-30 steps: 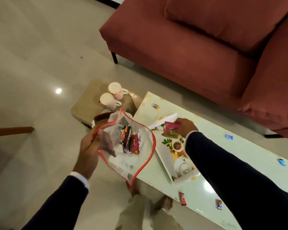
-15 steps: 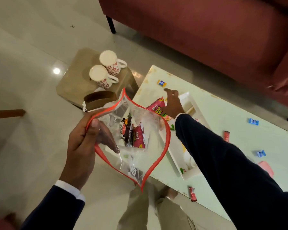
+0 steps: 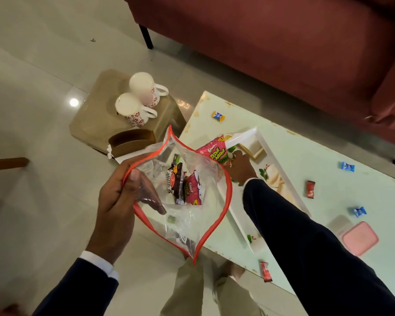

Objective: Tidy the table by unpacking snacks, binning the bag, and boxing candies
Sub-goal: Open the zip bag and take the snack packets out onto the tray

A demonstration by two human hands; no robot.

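Gripping the bag [image 3: 187,210] rim, the left hand [image 3: 121,201] holds it open. Right hand [image 3: 240,167] rests on the pink packet [image 3: 212,151] in the tray [image 3: 274,160]. Risk: bag sags, remaining packets [image 3: 185,185] spill.

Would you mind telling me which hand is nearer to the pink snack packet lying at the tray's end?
Right. The right hand rests against the pink snack packet on the tray; the left hand holds the bag off the table.
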